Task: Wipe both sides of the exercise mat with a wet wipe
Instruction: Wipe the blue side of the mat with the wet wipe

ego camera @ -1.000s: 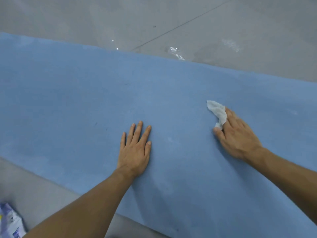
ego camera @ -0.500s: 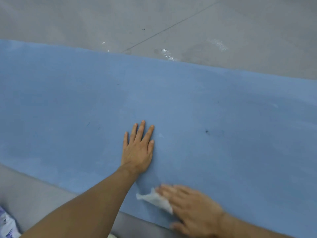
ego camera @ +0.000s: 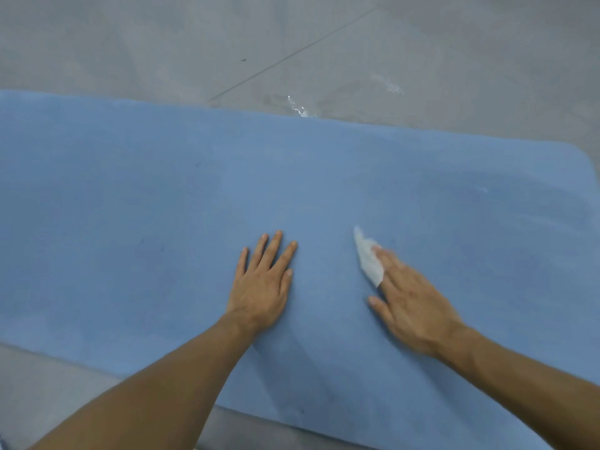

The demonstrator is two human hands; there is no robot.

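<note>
A blue exercise mat (ego camera: 130, 196) lies flat on the floor and fills most of the view; its rounded far right corner shows at the right edge. My left hand (ego camera: 263, 287) lies palm down on the mat near the middle, fingers straight and spread. To its right, my right hand (ego camera: 412, 303) presses a crumpled white wet wipe (ego camera: 368, 258) against the mat with straight fingers; the wipe sticks out past the fingertips. Motion blurs the right hand.
Grey concrete floor (ego camera: 324, 43) stretches beyond the mat's far edge, with a thin joint line and a few shiny wet spots (ego camera: 300, 108). A strip of floor also shows along the mat's near edge at the lower left.
My right hand has swept the wipe from the mat's near edge up and to the right, back toward the middle. The left hand has stayed planted. The view has shifted and the mat's right corner shows.
</note>
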